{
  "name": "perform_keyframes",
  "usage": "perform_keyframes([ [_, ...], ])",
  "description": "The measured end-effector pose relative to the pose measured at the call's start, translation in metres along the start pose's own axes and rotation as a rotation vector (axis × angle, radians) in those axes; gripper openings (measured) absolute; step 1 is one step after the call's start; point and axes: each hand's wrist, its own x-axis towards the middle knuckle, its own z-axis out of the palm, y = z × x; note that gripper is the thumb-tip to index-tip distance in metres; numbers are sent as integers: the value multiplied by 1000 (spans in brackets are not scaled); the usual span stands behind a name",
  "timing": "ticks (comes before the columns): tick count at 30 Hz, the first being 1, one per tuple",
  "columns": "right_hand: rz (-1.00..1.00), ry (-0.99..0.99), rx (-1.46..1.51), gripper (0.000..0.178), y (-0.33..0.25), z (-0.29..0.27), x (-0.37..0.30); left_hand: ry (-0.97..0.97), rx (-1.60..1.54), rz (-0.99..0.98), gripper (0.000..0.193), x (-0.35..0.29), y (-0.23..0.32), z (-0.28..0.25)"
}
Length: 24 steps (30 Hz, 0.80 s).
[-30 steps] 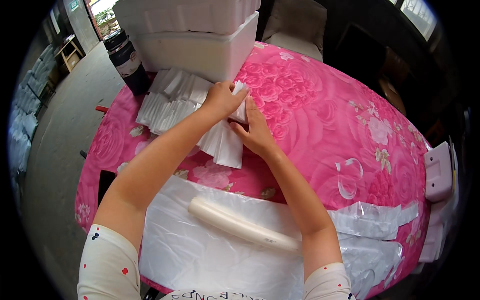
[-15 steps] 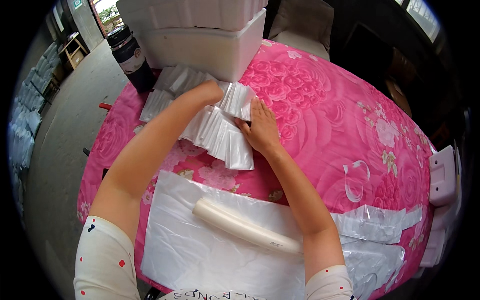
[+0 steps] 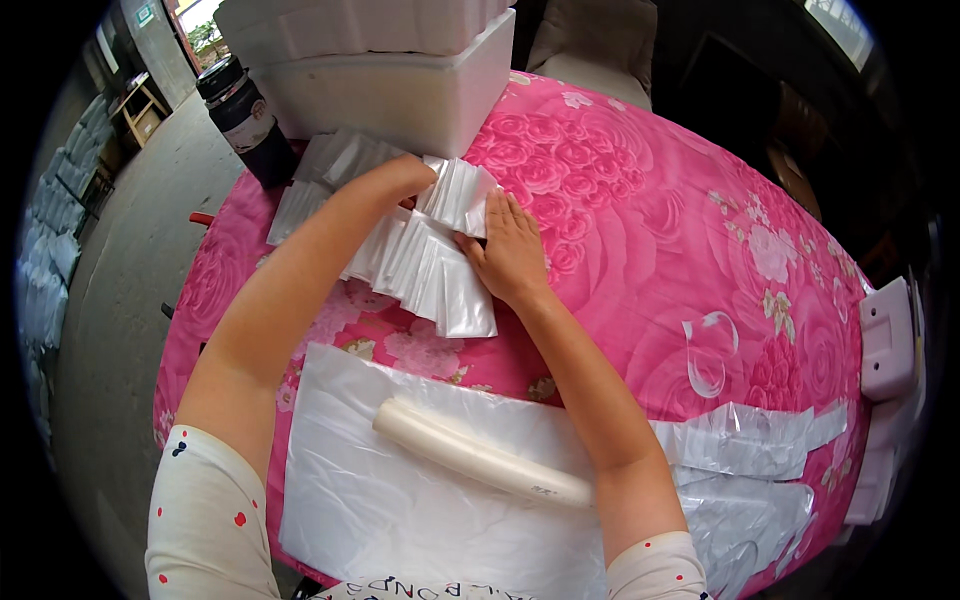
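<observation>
Rows of small folded clear plastic bags lie overlapped on the pink cloth. My right hand (image 3: 513,248) presses against the right end of the upper row of bags (image 3: 462,196), its fingers stretched out and the thumb spread toward the lower row of bags (image 3: 442,280). From the left, my left hand (image 3: 412,176) reaches over the bags with its wrist bent; its fingers are mostly hidden behind the wrist. Beyond my left forearm sit more folded bags (image 3: 342,160). Closer to me, a cream-white tube or roll (image 3: 480,455) rests on a large plastic sheet (image 3: 340,480).
White foam boxes (image 3: 400,100) stand stacked at the back, with a dark bottle (image 3: 248,125) at their left. A curled clear strip (image 3: 708,355) and loose plastic pieces (image 3: 740,445) lie on the right. A chair (image 3: 595,45) stands behind the flowered tablecloth (image 3: 640,270).
The view has shifted slightly, so the boxes, bottle and bags appear a little farther left. Both hands stay at the folded bags, with little other visible movement.
</observation>
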Motion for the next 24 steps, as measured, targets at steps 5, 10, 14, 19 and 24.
perform_keyframes([
  [5,3,4,-4,75,-1,0,0,-65,-35,30,35,21,-11,6],
  [10,-9,26,-7,76,1,6,1,-56,-55,129,39,32,-16,15],
  [14,-3,31,4,76,7,7,0,-76,-11,20,43,10,4,5],
  [19,-7,12,31,75,-1,4,1,-88,-9,60,44,28,-14,0],
  [24,-31,144,91,76,2,5,3,190,-24,255,53,24,-8,16],
])
